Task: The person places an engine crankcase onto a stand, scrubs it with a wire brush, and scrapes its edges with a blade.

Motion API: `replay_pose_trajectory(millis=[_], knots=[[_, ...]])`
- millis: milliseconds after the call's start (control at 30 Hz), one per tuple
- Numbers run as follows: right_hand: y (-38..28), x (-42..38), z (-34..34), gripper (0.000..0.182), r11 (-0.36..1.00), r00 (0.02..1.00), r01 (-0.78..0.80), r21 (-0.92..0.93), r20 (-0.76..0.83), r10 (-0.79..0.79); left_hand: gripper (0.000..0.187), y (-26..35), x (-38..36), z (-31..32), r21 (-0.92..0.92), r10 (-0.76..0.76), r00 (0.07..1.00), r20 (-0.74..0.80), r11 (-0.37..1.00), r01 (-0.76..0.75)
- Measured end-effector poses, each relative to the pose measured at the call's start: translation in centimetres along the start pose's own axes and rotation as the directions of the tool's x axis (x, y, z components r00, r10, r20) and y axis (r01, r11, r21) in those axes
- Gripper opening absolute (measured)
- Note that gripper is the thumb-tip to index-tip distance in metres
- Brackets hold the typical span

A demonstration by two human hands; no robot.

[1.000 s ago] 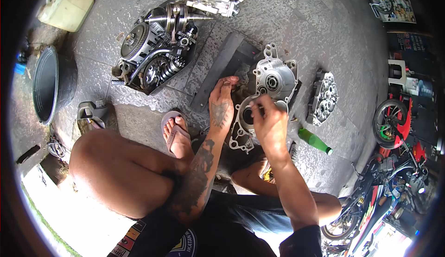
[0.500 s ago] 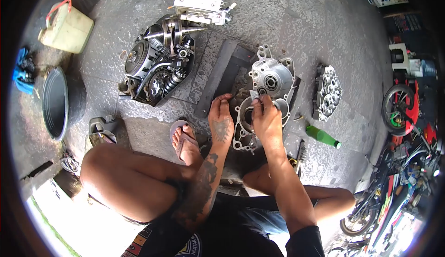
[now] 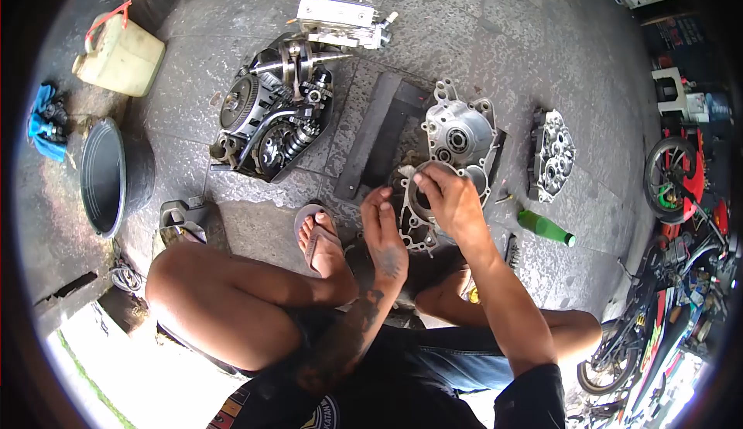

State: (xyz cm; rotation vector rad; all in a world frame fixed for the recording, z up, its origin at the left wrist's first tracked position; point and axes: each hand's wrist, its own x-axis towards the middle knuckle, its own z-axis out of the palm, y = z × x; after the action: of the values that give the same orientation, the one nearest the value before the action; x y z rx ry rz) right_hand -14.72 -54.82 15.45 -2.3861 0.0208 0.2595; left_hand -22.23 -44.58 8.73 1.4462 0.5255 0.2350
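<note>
Over the lower part of a silver engine crankcase half (image 3: 459, 123), my right hand (image 3: 457, 204) is closed with thumb and forefinger pinched together. A small pale piece (image 3: 406, 171) shows at its fingertips; its kind is not clear. My left hand (image 3: 383, 235) is just left of the crankcase's lower edge, fingers loosely stretched and thumb beside them, with nothing visible in it. The crankcase half lies with bearings and round openings facing up, beside a dark angled frame (image 3: 364, 142). My right hand hides part of the large lower opening.
An opened engine (image 3: 279, 111) with crankshaft and gears stands left, a silver engine block (image 3: 337, 15) behind it. Right lie another casing (image 3: 552, 154) and a green bottle (image 3: 546, 228). A black bucket (image 3: 104, 177) and jerrycan (image 3: 124, 53) stand far left; motorcycles (image 3: 673, 181) far right.
My left hand has drawn back from the crankcase toward me and its fingers have loosened. My right hand has shifted slightly down over the casing. The whole view has moved a little.
</note>
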Motion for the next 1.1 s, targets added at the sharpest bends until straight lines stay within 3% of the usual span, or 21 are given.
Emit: replay_pose_trajectory(millis=[33, 233, 300, 333, 367, 433, 533, 667, 800, 900, 967, 1100], knots=[[0.2, -0.1, 0.1, 0.023, 0.994, 0.994, 0.112, -0.012, 0.013, -0.112, 0.033, 0.1, -0.3, 0.1, -0.004, 0.022, 1.0, 0.005, 1.0, -0.022], [0.5, -0.4, 0.8, 0.024, 0.993, 0.994, 0.064, -0.099, 0.099, -0.055, 0.036, -0.5, -0.5, 0.6, 0.059, 0.045, 0.999, -0.016, 0.997, -0.044], [0.1, -1.3, 1.0, 0.023, 0.974, 0.979, 0.195, -0.117, 0.085, -0.186, 0.036, -1.2, -0.4, 0.8, 0.075, 0.098, 0.995, -0.032, 0.993, -0.095], [-0.5, -0.8, 0.4, 0.024, 0.973, 0.985, 0.141, -0.181, 0.123, -0.12, 0.037, -1.0, -0.4, 0.9, 0.062, 0.087, 0.995, -0.039, 0.994, -0.085], [0.0, -0.2, 0.5, 0.025, 0.982, 0.996, 0.083, -0.169, 0.036, -0.078, 0.037, -0.8, -0.3, 1.0, 0.062, 0.085, 0.996, -0.035, 0.995, -0.083], [-0.1, 0.3, 0.4, 0.026, 0.99, 0.997, 0.061, -0.124, 0.045, -0.056, 0.037, -0.6, -0.4, 0.8, 0.047, 0.049, 0.998, -0.034, 0.998, -0.047], [0.0, -1.1, 0.6, 0.025, 0.972, 0.974, 0.201, -0.124, 0.131, -0.185, 0.039, -1.0, -0.2, 0.9, 0.058, 0.062, 0.997, -0.045, 0.997, -0.06], [0.6, -0.2, -0.1, 0.022, 0.981, 0.981, 0.16, -0.11, 0.132, -0.145, 0.044, -1.1, -0.6, 0.7, 0.044, 0.053, 0.998, -0.031, 0.998, -0.052], [0.6, -1.7, -0.3, 0.021, 0.953, 0.936, 0.293, -0.077, 0.226, -0.27, 0.049, -1.3, -0.4, 1.2, -0.079, 0.021, 0.999, -0.05, 0.997, -0.025], [0.6, -0.5, 0.2, 0.02, 0.963, 0.961, 0.257, -0.079, 0.122, -0.247, 0.051, -1.4, -0.8, 1.1, -0.105, -0.015, 0.998, -0.057, 0.994, 0.009], [0.5, -1.5, 0.3, 0.017, 0.967, 0.955, 0.244, -0.066, 0.188, -0.228, 0.051, -1.3, -0.5, 1.1, -0.112, -0.018, 0.998, -0.061, 0.994, 0.011], [0.6, -1.3, 0.5, 0.017, 0.94, 0.939, 0.334, -0.075, 0.111, -0.325, 0.052, -1.4, -0.4, 1.2, -0.114, 0.01, 0.998, -0.064, 0.993, -0.018]])
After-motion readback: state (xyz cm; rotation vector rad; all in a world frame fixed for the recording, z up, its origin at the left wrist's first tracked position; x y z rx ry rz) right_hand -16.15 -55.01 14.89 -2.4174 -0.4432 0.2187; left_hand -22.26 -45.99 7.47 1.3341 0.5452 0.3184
